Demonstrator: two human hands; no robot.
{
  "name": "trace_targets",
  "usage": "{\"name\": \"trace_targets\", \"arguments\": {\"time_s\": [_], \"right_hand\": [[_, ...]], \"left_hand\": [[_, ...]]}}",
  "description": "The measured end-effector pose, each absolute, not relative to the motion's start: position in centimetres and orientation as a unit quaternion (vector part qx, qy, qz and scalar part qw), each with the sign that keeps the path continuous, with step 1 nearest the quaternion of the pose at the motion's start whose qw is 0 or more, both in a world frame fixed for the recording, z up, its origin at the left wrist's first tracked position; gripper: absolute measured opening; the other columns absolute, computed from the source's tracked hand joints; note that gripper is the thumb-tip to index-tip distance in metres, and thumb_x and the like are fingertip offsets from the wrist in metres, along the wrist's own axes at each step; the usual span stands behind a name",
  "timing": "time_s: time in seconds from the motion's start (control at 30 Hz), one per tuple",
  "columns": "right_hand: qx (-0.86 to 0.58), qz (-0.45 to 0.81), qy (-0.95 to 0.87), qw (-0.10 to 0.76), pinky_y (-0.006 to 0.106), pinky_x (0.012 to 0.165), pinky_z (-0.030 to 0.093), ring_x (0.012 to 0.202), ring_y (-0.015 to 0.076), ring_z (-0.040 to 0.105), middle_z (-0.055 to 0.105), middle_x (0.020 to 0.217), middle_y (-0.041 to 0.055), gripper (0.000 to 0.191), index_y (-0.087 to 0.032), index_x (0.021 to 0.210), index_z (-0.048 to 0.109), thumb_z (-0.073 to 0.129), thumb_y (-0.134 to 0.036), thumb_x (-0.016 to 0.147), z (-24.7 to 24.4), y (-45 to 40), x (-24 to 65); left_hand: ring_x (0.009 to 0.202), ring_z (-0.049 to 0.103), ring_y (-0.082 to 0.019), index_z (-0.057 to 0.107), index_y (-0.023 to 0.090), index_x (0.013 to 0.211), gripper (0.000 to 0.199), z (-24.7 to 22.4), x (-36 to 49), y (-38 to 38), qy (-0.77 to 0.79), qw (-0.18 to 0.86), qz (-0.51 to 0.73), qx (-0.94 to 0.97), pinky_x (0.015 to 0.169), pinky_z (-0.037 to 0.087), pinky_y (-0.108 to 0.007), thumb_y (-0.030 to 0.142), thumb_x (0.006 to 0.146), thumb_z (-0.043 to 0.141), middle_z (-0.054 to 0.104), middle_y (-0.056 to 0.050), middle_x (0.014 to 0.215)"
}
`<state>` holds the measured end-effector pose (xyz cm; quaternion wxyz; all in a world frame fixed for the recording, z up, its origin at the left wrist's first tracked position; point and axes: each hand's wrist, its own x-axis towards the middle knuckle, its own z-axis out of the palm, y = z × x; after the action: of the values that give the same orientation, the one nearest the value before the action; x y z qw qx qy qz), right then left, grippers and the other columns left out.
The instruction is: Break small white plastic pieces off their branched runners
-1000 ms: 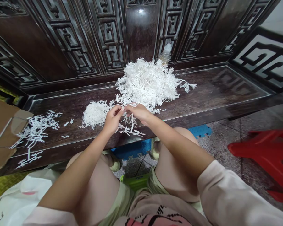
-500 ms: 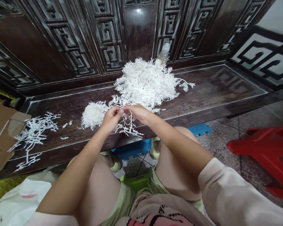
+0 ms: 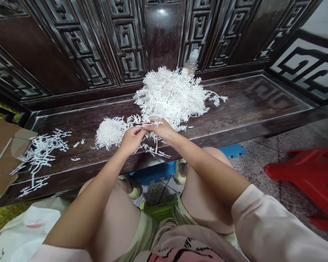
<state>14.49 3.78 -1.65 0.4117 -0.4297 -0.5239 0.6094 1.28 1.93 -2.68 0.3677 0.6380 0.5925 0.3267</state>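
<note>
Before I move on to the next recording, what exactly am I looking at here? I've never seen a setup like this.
There is no machine here: this is one camera worn on a person's head, looking down at their own bare hands. The left hand and right hand meet at the fingertips, pinching a white branching sprig whose material I cannot tell. On the dark wooden ledge lie a large loose pile of these sprigs, a dense bundle of fine white strands, and a few scattered sprigs. A plastic bottle stands behind the pile.
</note>
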Motion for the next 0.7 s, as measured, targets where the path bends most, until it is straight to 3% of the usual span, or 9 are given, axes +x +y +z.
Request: {"name": "trace_targets", "arguments": {"time_s": [0.37,0.6,0.7], "right_hand": [[-0.527,0.599,-0.367,0.478,0.023,0.048,0.04,0.044,0.0078,0.049,0.052,0.06,-0.0029,0.03,-0.016,0.082,0.044,0.064,-0.014,0.06,-2.7,3.8,13.1],[-0.645,0.471,-0.319,0.51,0.019,0.053,0.04,0.057,0.0073,0.053,0.057,0.074,0.0022,0.02,-0.012,0.081,0.051,0.058,-0.009,0.062,-3.2,6.9,15.9],[-0.614,0.509,-0.363,0.482,0.019,0.051,0.038,0.055,0.0064,0.052,0.058,0.078,0.0036,0.017,-0.012,0.085,0.052,0.056,-0.014,0.068,-2.6,8.0,18.4]], "left_hand": [[0.056,0.038,-0.011,0.035,0.017,0.047,0.024,-3.1,2.1,2.4,0.544,0.283,0.39,0.686,0.053,0.027,-0.024,0.018,0.071,0.038,0.037,0.002,0.054],[0.055,0.036,-0.011,0.027,0.018,0.048,0.027,-2.2,3.8,-0.8,0.488,0.259,0.389,0.737,0.055,0.028,-0.025,0.014,0.073,0.036,0.032,0.001,0.052],[0.059,0.04,-0.012,0.034,0.017,0.05,0.024,-2.4,4.1,-1.5,0.496,0.299,0.365,0.729,0.058,0.03,-0.025,0.019,0.074,0.038,0.039,0.001,0.056]]}}
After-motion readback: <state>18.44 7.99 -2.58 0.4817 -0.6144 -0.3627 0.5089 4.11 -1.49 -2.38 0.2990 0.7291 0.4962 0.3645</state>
